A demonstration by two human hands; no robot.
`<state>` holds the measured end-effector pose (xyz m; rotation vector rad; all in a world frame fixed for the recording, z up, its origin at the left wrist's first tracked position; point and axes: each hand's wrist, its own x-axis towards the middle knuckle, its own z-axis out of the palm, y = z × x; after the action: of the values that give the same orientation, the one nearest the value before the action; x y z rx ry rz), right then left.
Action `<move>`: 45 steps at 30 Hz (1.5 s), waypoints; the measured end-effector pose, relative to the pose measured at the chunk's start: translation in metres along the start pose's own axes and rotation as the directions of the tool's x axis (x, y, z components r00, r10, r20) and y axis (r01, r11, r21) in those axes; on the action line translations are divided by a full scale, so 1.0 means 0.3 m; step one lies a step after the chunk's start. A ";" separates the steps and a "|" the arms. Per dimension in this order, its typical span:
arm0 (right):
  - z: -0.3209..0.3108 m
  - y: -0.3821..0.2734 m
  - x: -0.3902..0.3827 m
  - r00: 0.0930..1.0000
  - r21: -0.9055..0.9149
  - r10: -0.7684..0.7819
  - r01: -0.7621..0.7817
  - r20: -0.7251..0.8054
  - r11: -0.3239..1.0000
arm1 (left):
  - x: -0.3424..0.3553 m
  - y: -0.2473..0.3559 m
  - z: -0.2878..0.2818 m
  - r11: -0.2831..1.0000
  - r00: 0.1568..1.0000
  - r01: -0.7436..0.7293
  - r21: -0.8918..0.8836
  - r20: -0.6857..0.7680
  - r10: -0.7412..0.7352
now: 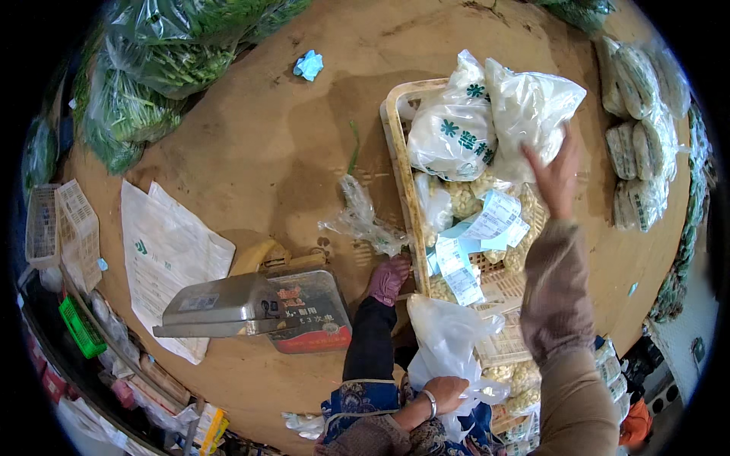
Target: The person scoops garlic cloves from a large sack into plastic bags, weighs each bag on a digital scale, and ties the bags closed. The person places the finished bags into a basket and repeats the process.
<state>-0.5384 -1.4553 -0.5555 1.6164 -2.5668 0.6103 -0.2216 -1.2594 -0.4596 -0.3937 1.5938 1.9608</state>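
Observation:
My right hand [554, 166] grips a filled white plastic bag [532, 99] at the upper right of a crate [392, 114]. Beside it lies another white bag [451, 133] with green printing. Below these are bags of pale small pieces [518, 220] and blue label slips [481, 223]. My left hand [443, 394] is closed on a thin white plastic bag [441, 330] at the bottom, nearer me. A purple-gloved hand [388, 280] of another person, in a black sleeve, rests by the crate's left side.
A metal machine [217, 304], white sack [171, 235] and crumpled clear plastic [357, 213] lie left. Bagged greens [152, 68] fill the upper left, stacked white packs [639, 152] the right. Small crates [76, 235] stand at the far left, a blue scrap [309, 65] near the top.

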 end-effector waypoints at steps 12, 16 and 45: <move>0.101 0.167 0.075 0.960 -0.150 0.275 -0.265 0.047 0.952 | 0.035 -0.016 0.036 0.999 0.999 0.046 0.022 0.023 -0.046; 0.088 0.093 0.026 0.971 -0.008 0.234 -0.235 -0.053 0.972 | 0.059 -0.072 0.085 0.997 0.992 0.077 -0.003 0.098 -0.076; -0.356 0.129 -0.407 0.857 0.308 0.131 -0.316 0.497 0.897 | -0.112 -0.035 0.240 0.950 0.951 0.236 0.202 -0.251 -0.183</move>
<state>-0.5346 -1.2987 -0.4988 1.7561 -3.1955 0.8815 -0.1795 -1.1972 -0.4314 -0.6859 1.8170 1.5941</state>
